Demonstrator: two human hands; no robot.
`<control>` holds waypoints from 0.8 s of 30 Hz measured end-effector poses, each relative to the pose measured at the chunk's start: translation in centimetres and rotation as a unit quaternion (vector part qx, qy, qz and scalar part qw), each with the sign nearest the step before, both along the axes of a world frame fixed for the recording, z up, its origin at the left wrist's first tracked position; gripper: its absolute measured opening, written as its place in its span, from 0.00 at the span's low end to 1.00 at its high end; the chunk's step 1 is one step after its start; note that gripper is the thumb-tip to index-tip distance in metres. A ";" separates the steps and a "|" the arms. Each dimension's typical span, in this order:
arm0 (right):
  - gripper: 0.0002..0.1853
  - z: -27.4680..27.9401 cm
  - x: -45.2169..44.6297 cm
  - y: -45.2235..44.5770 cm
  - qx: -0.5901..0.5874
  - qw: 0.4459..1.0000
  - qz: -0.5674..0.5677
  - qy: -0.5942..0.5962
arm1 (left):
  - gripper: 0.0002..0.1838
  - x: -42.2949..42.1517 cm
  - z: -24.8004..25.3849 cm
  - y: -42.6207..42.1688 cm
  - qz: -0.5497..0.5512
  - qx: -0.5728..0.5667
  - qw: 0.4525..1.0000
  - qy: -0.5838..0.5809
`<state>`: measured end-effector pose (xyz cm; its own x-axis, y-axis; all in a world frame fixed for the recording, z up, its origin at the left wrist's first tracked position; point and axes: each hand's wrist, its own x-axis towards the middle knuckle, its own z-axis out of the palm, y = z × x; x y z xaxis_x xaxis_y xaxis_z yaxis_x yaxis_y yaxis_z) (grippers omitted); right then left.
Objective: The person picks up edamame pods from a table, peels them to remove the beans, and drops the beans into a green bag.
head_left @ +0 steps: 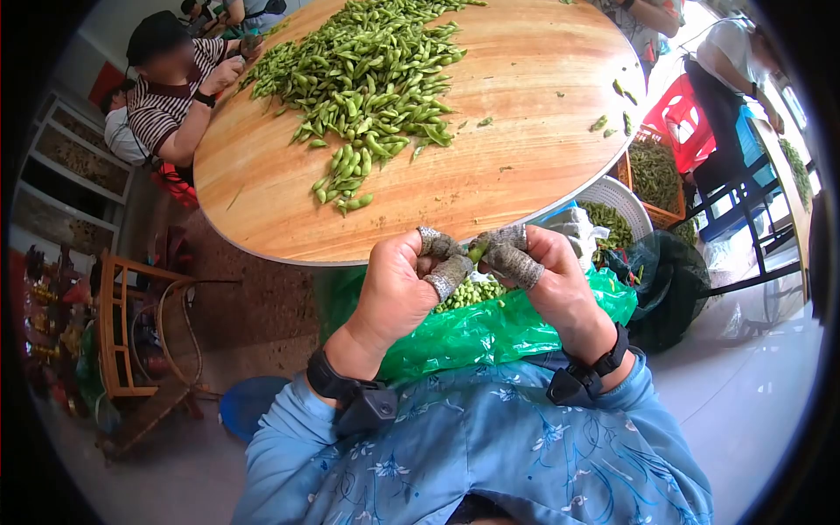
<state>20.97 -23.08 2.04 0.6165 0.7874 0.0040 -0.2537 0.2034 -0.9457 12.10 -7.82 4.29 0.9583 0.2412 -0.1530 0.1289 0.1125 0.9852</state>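
Note:
My left hand (404,278) and my right hand (544,271) meet just past the near edge of the round wooden table (525,87). Grey wraps cover the thumb and a finger of each. Between the fingertips a green pod (477,252) shows, pinched from both sides. Shelled green beans (472,293) lie below the hands in a green plastic bag (472,337) over the lap. A large heap of pods (376,79) covers the table's far left part, with a smaller cluster (344,178) nearer to me.
A white basket (637,206) and an orange crate (626,166) with pods stand right of the table. One person (175,83) sits at the table's left; another (735,61) is at the far right. A wooden chair (109,324) and a blue stool (248,407) are at left.

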 end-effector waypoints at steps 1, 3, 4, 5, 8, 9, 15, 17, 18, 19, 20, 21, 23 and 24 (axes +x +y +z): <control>0.11 0.0 0.0 0.0 0.000 1.000 0.000 0.001 | 0.07 0.0 0.0 -0.1 0.008 -0.006 1.000 -0.002; 0.10 0.0 -0.1 0.0 -0.001 1.000 -0.010 0.005 | 0.07 -0.1 -0.1 -0.3 0.009 -0.004 1.000 0.000; 0.10 -0.1 -0.1 0.0 -0.001 1.000 -0.009 0.005 | 0.07 -0.1 -0.2 -0.3 0.009 -0.003 1.000 0.002; 0.10 -0.2 -0.1 0.0 -0.001 1.000 -0.016 -0.006 | 0.07 -0.1 -0.2 -0.4 0.009 -0.003 1.000 0.002; 0.08 -0.5 -0.3 0.1 0.000 0.999 -0.033 -0.026 | 0.06 -0.2 -0.3 -0.5 0.015 -0.027 0.999 0.013; 0.08 -0.6 -0.3 0.2 0.001 0.998 -0.044 -0.036 | 0.06 -0.2 -0.5 -0.7 0.022 -0.044 0.999 0.003; 0.07 -1.3 -0.6 1.1 0.021 0.995 -0.094 -0.031 | 0.06 0.0 -1.5 -0.6 0.027 -0.066 0.997 -0.029; 0.07 -1.4 -0.5 1.1 0.027 0.995 -0.095 -0.027 | 0.07 0.0 -1.7 -0.7 0.028 -0.027 0.998 -0.049; 0.07 -1.4 -0.5 1.1 0.031 0.995 -0.096 -0.023 | 0.07 -0.1 -1.7 -0.8 0.029 0.176 0.980 -0.091; 0.07 -1.4 -0.5 1.1 0.031 0.995 -0.095 -0.023 | 0.08 -0.2 -1.7 -0.9 0.028 0.371 0.919 -0.129; 0.07 -1.5 -0.5 1.0 0.036 0.995 -0.093 -0.023 | 0.08 -0.3 -1.6 -0.7 0.028 0.371 0.919 -0.128; 0.07 -1.5 -0.5 1.0 0.042 0.995 -0.091 -0.023 | 0.08 -0.3 -1.4 -0.4 0.006 0.503 0.853 -0.140; 0.08 -1.6 -0.2 0.6 0.021 0.998 -0.052 -0.018 | 0.11 -0.4 -1.6 -0.2 -0.016 0.615 0.776 -0.143; 0.09 -1.7 -0.1 0.4 0.000 1.000 -0.015 -0.015 | 0.11 -0.4 -2.1 -0.1 -0.018 0.615 0.775 -0.144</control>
